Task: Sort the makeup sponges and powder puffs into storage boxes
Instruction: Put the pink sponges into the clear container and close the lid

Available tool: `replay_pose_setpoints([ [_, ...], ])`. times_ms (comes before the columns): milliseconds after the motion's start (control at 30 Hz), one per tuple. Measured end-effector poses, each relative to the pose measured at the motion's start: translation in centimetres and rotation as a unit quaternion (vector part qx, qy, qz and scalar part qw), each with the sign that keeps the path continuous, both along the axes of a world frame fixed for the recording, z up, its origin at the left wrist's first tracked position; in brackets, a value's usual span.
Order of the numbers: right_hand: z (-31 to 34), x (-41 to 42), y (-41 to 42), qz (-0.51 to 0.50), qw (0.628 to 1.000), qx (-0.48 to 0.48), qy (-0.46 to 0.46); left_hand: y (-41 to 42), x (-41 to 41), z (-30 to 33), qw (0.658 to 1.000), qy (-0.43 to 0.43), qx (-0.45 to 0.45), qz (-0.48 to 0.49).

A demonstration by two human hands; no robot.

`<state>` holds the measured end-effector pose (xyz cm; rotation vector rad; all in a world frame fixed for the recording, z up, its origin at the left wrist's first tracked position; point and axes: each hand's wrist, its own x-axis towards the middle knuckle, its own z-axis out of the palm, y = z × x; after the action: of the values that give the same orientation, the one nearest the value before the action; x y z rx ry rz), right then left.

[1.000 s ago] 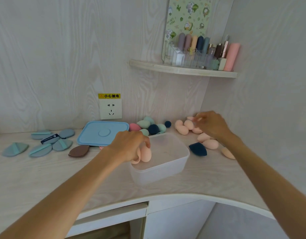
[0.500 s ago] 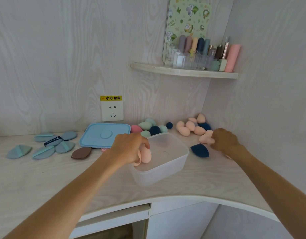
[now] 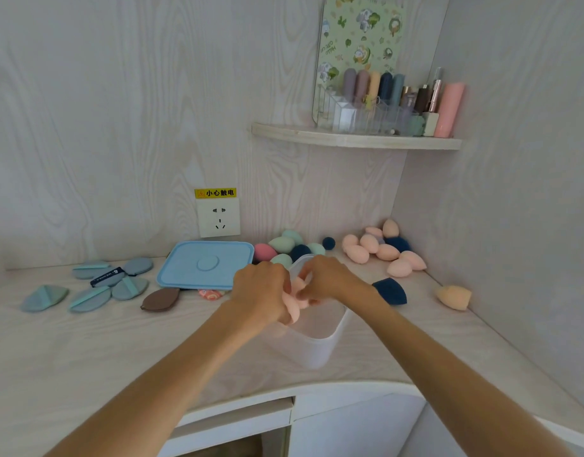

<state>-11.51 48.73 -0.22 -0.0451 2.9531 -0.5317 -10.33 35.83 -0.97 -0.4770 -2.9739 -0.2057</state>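
Observation:
A clear plastic storage box [image 3: 320, 341] stands on the desk in front of me. Over its left side my left hand [image 3: 261, 291] grips pink makeup sponges [image 3: 292, 311]. My right hand [image 3: 330, 280] meets it above the box, fingers curled on another pink sponge [image 3: 300, 286]. More pink sponges [image 3: 379, 250] lie in the back right corner, with green, navy and rose ones [image 3: 292, 247] behind the box. A navy sponge [image 3: 391, 291] and a peach sponge [image 3: 453, 296] lie to the right. Blue-grey powder puffs [image 3: 99, 285] and a brown puff [image 3: 160, 299] lie on the left.
The blue box lid [image 3: 206, 263] rests flat against the back wall under a wall socket [image 3: 219, 217]. A corner shelf [image 3: 356, 140] above holds cosmetics and a clear organizer. The desk's curved front edge [image 3: 317, 389] runs below the box, with the side wall close on the right.
My right hand has left the pink sponges in the corner and come back to the box with one, joining my left hand. My left hand stays over the box with its sponges.

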Motion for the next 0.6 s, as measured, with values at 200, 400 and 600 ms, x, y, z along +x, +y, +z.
replay_pose_setpoints([
  [200, -1.2, -0.2, 0.9, 0.002, 0.993, -0.118, -0.008, -0.8, -0.7, 0.1, 0.997, 0.004, -0.028, -0.073],
  [400, -0.3, 0.4, 1.6, 0.016, 0.988, -0.140, -0.060, -0.7, -1.3, -0.3, 0.993, 0.015, -0.023, -0.112],
  [600, -1.2, 0.0, 0.9, 0.014, 0.993, -0.107, 0.045, -1.2, -1.4, -0.4, 0.991, 0.002, -0.009, -0.135],
])
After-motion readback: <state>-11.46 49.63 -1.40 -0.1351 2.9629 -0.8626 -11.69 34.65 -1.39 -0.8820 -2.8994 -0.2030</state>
